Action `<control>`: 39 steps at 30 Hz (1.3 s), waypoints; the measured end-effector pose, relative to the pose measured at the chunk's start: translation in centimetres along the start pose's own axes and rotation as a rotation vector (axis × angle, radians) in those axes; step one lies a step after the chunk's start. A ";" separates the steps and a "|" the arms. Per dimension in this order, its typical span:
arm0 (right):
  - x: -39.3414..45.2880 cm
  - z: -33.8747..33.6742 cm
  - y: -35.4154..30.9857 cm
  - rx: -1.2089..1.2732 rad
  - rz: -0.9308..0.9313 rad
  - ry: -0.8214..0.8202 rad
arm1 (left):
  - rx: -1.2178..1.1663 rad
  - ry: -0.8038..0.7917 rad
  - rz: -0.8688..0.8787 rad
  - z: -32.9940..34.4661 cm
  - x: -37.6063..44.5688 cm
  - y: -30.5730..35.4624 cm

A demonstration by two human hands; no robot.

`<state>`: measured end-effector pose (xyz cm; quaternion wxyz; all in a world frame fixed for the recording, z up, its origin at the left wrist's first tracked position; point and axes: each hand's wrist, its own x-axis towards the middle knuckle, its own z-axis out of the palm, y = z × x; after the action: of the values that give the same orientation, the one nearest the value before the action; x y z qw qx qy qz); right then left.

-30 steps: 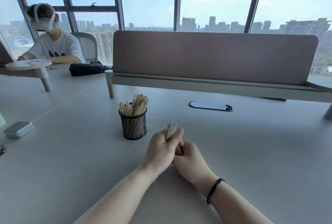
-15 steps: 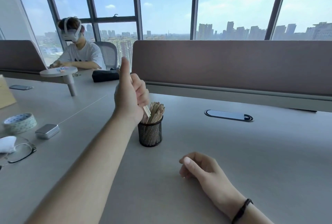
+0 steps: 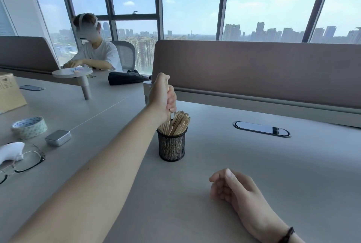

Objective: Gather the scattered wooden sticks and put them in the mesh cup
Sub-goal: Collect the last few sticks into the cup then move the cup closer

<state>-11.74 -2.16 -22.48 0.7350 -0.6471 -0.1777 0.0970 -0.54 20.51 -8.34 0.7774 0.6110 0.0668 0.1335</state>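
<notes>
Now your counter (image 3: pixel 254 164) is nearly bare of task things: no loose wooden sticks lie on the part you can see. Far on the left stay only a roll of tape (image 3: pixel 29 127), a small metal tin (image 3: pixel 58 137) and a pair of glasses (image 3: pixel 25 161), well apart from the work.

The mesh cup (image 3: pixel 172 145) stands upright near the middle of the counter, already packed with wooden sticks (image 3: pixel 178 123) that fan out above its rim. Your left hand (image 3: pixel 163 97) is right above the cup, its grip clamped around a small bundle of sticks, held almost vertical, with the lower ends at the rim among the others. Your right hand (image 3: pixel 232 188) rests on the counter near you, fingers loosely curled, holding nothing I can see.

I judge this is the last step, the placing of the final bundle. The next move calls for lowering the bundle straight down into a free gap, then loosening the fingers gently, so that the crowded cup does not tip.
</notes>
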 end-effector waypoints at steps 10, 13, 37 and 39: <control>0.2 -0.1 0.2 0.063 0.011 0.003 | 0.306 -0.011 0.023 -1.5 0.9 -0.2; 0.1 0.0 0.1 0.050 0.014 0.000 | 0.617 -0.025 0.179 -1.8 0.8 -0.3; -0.5 0.5 -0.6 -0.046 0.026 0.025 | 1.116 -0.432 0.049 -1.9 -2.5 -1.1; -0.5 0.5 -0.6 -0.053 0.029 0.026 | 0.886 -0.292 0.113 -2.6 -2.6 -1.6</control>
<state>-12.48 -1.99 -21.89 0.7183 -0.6702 -0.1611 0.0946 -3.50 21.86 -10.67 0.4345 0.8991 -0.0263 0.0469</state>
